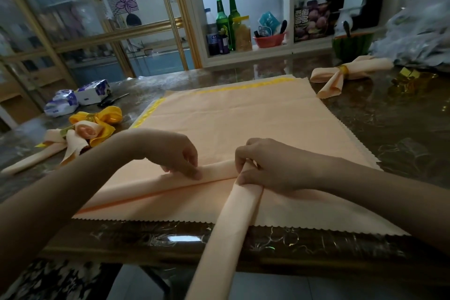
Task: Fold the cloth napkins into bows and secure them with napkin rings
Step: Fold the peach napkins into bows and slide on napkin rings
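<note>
head: left hand (180, 154), right hand (267, 165) pinch folded peach napkin (233, 221)

I face a dark, glossy stone-look table (389, 124) under a clear plastic cover that catches a patch of light near me. Beyond its far edge, on my left, stands a glass sliding door (85, 19) in a gold frame, with a pink flower sticker (125, 2) on the pane. To the right of it a white shelf (267, 48) set into the wall holds two green bottles (226, 19), a yellow-lidded jar (242, 34), a red bowl (269, 40) and a dark printed box (311, 22). The room is dim. Below the table's near edge I see grey floor tiles (316, 287)
</note>
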Demonstrator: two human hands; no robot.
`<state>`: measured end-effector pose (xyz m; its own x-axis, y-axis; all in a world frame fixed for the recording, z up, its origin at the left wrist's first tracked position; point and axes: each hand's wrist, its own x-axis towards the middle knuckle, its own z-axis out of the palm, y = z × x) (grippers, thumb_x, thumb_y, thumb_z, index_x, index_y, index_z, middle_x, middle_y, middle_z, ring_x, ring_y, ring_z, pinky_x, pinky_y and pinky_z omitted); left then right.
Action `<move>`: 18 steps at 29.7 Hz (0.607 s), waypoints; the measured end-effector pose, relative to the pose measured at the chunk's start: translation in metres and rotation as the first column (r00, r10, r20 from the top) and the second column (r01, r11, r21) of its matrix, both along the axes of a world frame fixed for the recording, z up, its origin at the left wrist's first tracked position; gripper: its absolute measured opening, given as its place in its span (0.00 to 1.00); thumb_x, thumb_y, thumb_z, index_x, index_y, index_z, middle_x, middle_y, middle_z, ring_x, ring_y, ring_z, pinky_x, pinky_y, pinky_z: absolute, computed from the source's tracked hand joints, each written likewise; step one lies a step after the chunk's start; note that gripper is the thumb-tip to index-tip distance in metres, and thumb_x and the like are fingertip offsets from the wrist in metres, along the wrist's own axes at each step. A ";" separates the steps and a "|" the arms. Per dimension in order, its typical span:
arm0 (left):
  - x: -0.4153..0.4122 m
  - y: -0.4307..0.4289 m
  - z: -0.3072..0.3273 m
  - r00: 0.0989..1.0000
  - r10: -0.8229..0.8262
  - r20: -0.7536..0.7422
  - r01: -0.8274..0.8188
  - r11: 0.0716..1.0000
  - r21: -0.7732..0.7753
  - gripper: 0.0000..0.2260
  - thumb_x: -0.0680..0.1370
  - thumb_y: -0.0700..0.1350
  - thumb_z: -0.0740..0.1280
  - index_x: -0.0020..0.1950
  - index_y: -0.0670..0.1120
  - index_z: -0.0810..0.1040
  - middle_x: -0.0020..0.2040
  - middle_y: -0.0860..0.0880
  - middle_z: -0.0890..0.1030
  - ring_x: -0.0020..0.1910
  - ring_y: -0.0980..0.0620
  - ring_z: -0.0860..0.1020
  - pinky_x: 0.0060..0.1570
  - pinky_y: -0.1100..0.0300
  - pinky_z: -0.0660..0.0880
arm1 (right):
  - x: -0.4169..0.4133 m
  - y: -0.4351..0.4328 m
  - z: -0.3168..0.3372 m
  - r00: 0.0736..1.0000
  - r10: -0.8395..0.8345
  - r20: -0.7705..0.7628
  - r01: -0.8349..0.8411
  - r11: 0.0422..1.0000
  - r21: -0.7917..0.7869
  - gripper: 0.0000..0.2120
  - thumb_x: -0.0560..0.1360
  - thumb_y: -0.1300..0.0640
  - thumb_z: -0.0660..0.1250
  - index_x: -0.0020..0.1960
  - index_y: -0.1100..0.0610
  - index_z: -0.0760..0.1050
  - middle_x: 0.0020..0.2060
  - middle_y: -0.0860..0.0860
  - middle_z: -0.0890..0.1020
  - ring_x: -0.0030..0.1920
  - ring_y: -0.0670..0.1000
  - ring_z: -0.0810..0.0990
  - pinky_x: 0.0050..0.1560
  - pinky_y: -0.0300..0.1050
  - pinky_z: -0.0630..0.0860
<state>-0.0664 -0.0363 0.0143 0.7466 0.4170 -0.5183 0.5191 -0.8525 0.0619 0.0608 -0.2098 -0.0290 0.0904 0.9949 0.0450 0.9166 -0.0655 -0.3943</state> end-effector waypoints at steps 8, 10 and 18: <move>0.011 0.011 0.005 0.987 0.133 -0.087 -0.127 0.989 0.076 0.11 0.77 0.54 0.66 0.39 0.48 0.76 0.36 0.49 0.78 0.34 0.52 0.77 0.29 0.69 0.71 | 0.035 0.015 0.011 0.987 -0.159 0.012 0.159 0.987 -0.001 0.06 0.76 0.53 0.66 0.50 0.55 0.75 0.47 0.49 0.75 0.48 0.49 0.73 0.44 0.39 0.69; 0.015 0.014 0.002 0.987 0.149 -0.054 -0.145 0.987 0.074 0.12 0.77 0.53 0.65 0.44 0.45 0.79 0.37 0.48 0.79 0.34 0.50 0.78 0.27 0.69 0.71 | 0.040 0.017 0.010 0.982 -0.189 -0.004 0.189 0.982 -0.032 0.04 0.76 0.53 0.67 0.47 0.53 0.74 0.48 0.49 0.75 0.48 0.49 0.73 0.43 0.40 0.70; 0.021 0.019 0.016 0.750 0.523 0.406 -0.342 0.831 -0.439 0.10 0.76 0.38 0.63 0.54 0.34 0.77 0.27 0.47 0.69 0.18 0.56 0.63 0.16 0.68 0.59 | 0.036 0.019 0.004 0.984 -0.171 0.054 0.165 0.980 0.114 0.03 0.74 0.55 0.69 0.46 0.53 0.77 0.40 0.44 0.67 0.47 0.48 0.71 0.45 0.37 0.66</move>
<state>-0.0454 -0.0178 0.0307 0.7110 0.6380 -0.2957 0.6454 -0.4253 0.6345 0.0966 -0.1911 -0.0252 0.2494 0.9546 0.1629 0.9195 -0.1806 -0.3492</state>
